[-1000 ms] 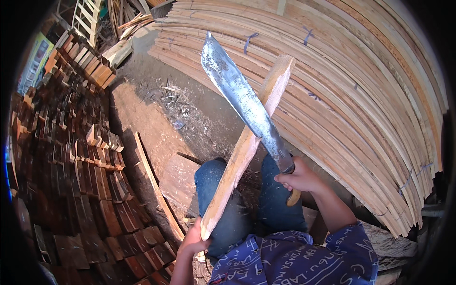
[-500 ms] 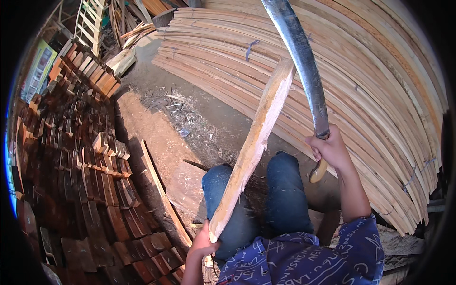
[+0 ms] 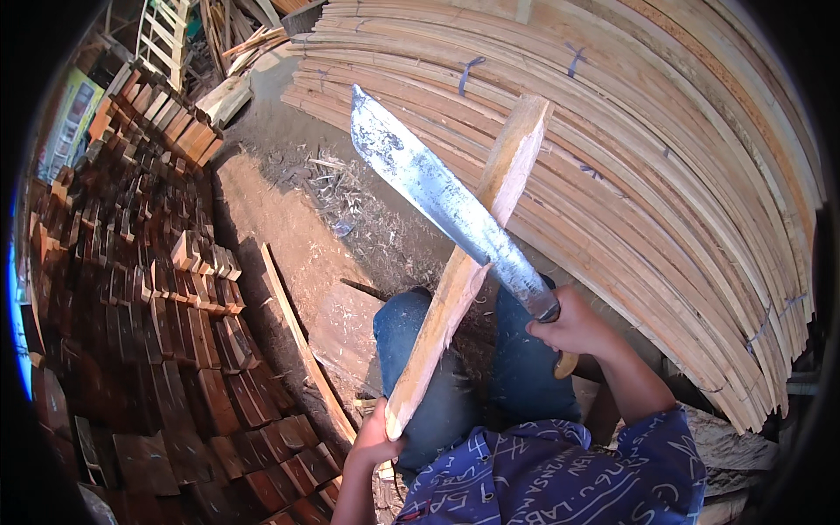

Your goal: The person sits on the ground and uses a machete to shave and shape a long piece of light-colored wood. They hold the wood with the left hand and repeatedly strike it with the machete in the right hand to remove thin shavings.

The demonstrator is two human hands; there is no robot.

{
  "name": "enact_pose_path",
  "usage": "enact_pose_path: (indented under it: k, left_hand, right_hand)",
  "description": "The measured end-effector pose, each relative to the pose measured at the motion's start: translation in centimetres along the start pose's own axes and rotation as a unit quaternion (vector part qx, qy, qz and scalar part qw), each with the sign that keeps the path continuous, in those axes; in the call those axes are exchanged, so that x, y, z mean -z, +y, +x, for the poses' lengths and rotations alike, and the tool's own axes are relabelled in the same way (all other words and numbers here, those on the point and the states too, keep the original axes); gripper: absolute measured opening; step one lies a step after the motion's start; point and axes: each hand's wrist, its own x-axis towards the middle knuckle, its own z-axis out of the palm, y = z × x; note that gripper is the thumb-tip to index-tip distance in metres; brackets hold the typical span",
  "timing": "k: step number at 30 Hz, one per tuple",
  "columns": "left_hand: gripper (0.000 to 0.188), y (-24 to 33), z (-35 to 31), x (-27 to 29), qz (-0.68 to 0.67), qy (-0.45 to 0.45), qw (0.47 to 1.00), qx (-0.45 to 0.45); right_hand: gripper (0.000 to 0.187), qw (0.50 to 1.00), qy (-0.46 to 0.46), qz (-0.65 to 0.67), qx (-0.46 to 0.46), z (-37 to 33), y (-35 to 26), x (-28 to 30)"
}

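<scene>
Machete (image 3: 446, 210) swung down, blade crossing upright-slanted wooden slat (image 3: 464, 271).

Left hand (image 3: 374, 437) low, right hand (image 3: 573, 325) raised, fingers of both clenched.

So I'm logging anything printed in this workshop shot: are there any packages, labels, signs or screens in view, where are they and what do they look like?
Printed panel: far upper left, behind the stacked reddish wood blocks; flat, upright, yellow-green with pink and blue patches, too small to tell whether sign or package.
Nothing else: no labels, screens or packages show on the bundled pale wood strips.
</scene>
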Motion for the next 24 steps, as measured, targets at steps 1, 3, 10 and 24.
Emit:
enact_pose_path:
  k: [1,3,10,24]
  left_hand:
    - [0.054,-0.3,-0.1,0.2,0.026,-0.007,1.000,0.001]
    - [0.054,0.3,-0.2,0.4,0.015,-0.011,1.000,0.003]
    - [0.054,0.5,0.0,-0.1,-0.007,-0.001,1.000,-0.007]
    - [0.053,-0.7,-0.6,-0.1,0.015,0.003,1.000,-0.010]
  right_hand:
    - [0.024,1.000,-0.008,0.020,-0.019,0.1,0.1,-0.1]
    - [0.015,0.999,-0.004,0.035,-0.002,0.1,-0.1,-0.1]
    - [0.015,0.993,0.105,0.041,0.039,0.0,-1.4,2.4]
    - [0.019,0.992,0.084,-0.074,0.064,-0.3,-1.1,-0.7]
